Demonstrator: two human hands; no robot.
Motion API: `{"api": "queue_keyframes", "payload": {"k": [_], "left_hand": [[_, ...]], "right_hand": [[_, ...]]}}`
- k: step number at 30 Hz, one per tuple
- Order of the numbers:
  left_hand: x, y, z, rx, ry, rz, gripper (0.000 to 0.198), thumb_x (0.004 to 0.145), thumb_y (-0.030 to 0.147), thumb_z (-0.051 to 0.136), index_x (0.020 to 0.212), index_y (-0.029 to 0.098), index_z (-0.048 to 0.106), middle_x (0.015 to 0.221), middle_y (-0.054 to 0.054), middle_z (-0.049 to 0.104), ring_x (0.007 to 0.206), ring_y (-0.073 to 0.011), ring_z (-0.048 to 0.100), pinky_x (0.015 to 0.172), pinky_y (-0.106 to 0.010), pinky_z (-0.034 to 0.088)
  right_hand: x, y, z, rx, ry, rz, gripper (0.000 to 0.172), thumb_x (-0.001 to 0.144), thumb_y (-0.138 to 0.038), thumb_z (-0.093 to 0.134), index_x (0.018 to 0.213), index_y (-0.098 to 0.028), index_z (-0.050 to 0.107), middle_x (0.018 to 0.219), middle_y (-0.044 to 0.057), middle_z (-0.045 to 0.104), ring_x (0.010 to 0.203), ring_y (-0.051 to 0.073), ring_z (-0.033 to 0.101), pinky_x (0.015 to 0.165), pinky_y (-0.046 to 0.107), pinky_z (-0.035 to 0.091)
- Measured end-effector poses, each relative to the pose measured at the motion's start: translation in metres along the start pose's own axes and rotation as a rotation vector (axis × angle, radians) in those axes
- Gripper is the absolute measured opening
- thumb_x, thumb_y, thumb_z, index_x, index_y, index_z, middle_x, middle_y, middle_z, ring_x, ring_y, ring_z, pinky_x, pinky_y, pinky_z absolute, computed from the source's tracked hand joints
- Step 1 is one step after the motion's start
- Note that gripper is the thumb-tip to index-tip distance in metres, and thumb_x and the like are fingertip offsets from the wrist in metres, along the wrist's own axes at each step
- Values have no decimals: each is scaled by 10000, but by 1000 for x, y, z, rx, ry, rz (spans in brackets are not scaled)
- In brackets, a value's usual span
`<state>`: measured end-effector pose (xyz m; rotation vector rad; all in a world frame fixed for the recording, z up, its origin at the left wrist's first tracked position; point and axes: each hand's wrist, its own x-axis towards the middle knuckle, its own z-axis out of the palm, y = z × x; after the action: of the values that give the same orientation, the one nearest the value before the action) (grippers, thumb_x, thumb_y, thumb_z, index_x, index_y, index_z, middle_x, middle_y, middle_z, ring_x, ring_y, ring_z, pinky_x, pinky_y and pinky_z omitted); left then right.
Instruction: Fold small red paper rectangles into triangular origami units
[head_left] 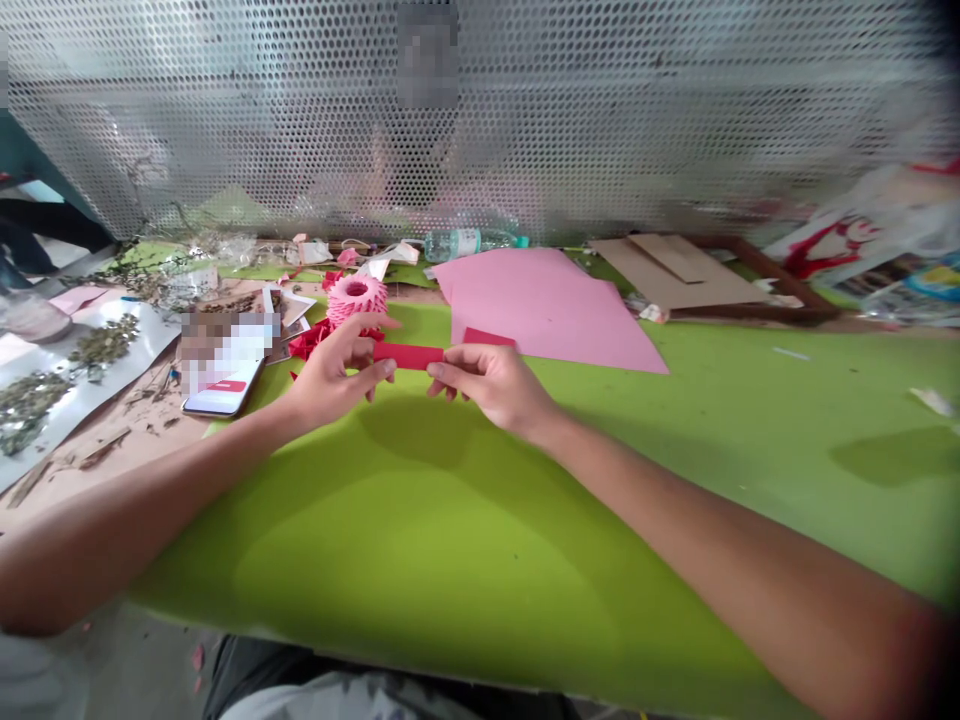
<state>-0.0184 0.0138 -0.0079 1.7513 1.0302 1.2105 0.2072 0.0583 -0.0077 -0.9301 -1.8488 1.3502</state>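
Observation:
A narrow red paper strip [409, 357] is stretched level between my two hands, above the green tabletop. My left hand [341, 368] pinches its left end between thumb and fingers. At the other end, the thumb and forefinger of my right hand [491, 385] are closed on the paper. Just behind my left hand stands a pink ring-shaped piece of folded paper [358, 294], with red folded paper pieces [309, 341] beside it. Beyond my right hand a small red paper piece [489, 337] lies at the near edge of a large pink sheet [536, 300].
Left of my hands lies a phone [229, 375] with a lit screen, near dried plant bits [105, 340] on white paper. A plastic bottle [469, 243] lies along the perforated metal panel [525, 120]. Brown cardboard [675, 275] is at the back right.

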Motion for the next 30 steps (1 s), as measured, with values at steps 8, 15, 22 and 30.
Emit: {"api": "queue_keyframes", "payload": {"k": [8,15,22,30], "left_hand": [[2,7,-3,48,102,53,316,879,249,649,1157,185,513,717,28,647,516,-85,569,479,-197,491],[-1,9,-1,112,120,71,302,876,233,647,1149,189,528,713,33,638,523,-89,583,475,-199,480],[1,3,-2,4,36,45,364,906,296,619,1234,202,491,727,24,589,681,-150,642,515,-223,508],[2,1,-4,500,-54,129,303,931,405,598,1110,170,668,1011,-78,632,901,-192,612,773,-302,502]], "right_hand": [[0,-3,-2,13,38,-16,372,783,-524,755,820,-156,711,754,61,746,631,140,639,598,272,493],[-2,-6,0,-9,53,-29,432,764,-585,749,784,-157,691,722,68,739,624,151,642,582,271,480],[-2,-6,-2,-36,63,-58,420,791,-575,728,773,-159,677,699,62,726,628,151,636,578,267,464],[-9,-13,-5,-250,-127,-32,397,848,-531,683,727,-153,682,648,37,701,445,79,450,423,238,301]]}}
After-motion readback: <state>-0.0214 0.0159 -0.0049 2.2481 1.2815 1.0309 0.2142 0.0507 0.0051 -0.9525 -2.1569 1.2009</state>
